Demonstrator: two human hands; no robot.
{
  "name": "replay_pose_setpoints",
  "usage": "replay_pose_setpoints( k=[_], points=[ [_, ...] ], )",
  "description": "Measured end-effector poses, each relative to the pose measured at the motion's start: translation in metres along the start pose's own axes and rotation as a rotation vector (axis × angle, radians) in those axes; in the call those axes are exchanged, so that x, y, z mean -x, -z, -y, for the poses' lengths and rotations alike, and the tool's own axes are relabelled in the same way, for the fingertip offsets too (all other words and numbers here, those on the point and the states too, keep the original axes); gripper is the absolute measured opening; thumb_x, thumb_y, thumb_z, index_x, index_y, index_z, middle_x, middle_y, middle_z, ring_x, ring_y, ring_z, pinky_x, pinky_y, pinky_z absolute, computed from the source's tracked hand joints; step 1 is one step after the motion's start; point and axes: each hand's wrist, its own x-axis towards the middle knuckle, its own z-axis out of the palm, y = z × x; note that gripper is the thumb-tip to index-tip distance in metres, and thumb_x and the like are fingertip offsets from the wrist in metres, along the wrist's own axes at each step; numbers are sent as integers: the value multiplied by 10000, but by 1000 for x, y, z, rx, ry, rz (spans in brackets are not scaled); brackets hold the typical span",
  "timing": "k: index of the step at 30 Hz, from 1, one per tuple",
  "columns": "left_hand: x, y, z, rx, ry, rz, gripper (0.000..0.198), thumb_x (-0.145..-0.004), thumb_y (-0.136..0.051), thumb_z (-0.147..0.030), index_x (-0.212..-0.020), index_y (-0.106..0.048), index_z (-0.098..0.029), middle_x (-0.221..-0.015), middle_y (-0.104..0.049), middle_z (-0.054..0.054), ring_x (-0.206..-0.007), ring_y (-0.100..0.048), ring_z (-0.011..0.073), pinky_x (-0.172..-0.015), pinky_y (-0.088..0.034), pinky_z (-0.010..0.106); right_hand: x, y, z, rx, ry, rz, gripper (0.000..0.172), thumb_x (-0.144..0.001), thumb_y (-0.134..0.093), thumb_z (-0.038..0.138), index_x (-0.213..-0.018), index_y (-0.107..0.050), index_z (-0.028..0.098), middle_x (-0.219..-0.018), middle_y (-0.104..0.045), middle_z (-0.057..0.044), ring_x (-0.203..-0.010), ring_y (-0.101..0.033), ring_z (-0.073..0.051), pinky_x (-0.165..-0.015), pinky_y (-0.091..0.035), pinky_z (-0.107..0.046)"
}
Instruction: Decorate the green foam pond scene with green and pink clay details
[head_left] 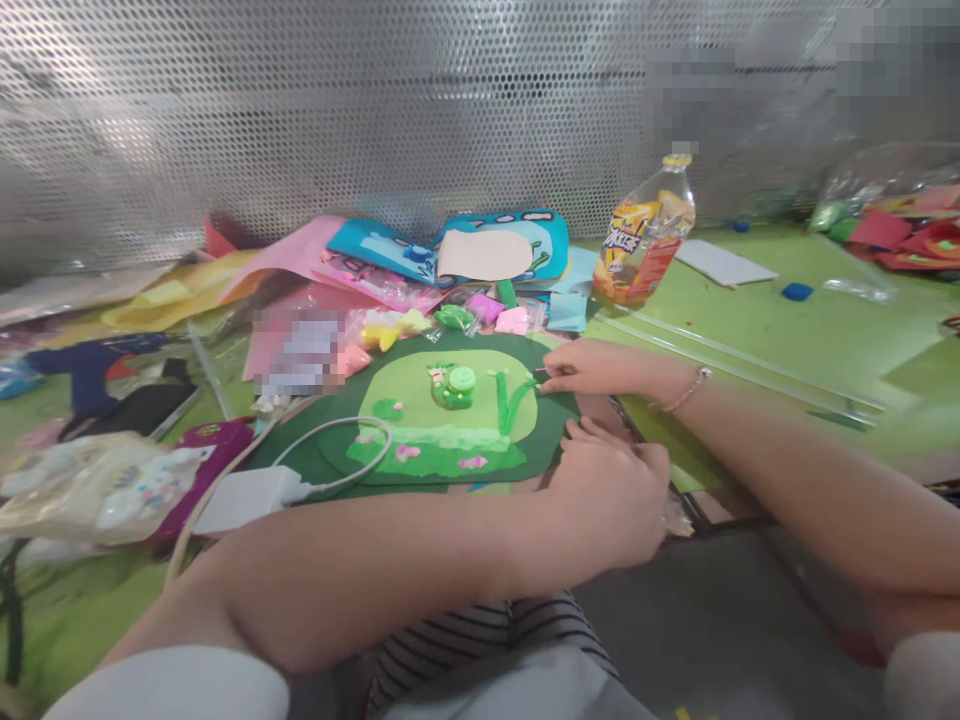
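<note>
Head view. Our right hand (586,368): fingertips narrowed on a thin, dark stick-like piece (541,371), too small to identify. Our left hand (616,485): fingers curled, contents we cannot tell. Dark green oval board (346,412): left of both hands' fingers, bearing V-shaped green clay stems (511,408) just beside the right fingertips. Step, we judge: detailing stems; calls for light, steady pressure.
</note>
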Motion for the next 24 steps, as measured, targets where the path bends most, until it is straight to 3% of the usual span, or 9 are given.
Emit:
replay_pose_setpoints(
  k=[10, 24],
  points=[
    [1, 0, 0, 2, -13, 0, 432, -805, -455, -339, -1078, -468, -4, -1109, -491, 418, -982, -548, 505, -571, -494, 433, -2, -2, -7, -69, -10, -15, 423, -923, -309, 471, -635, -405, 176, -612, -445, 7, -579, -416, -111, -553, -284, -249],
    [0, 3, 0, 0, -13, 25, 419, -809, -447, -321, -1094, -454, -13, -1114, -486, 419, -992, -543, 506, -584, -490, 428, -2, -5, -3, -2, 33, -40, 353, -900, -412, 427, -652, -423, 177, -610, -470, 19, -577, -422, -104, -536, -255, -237]
  ],
)
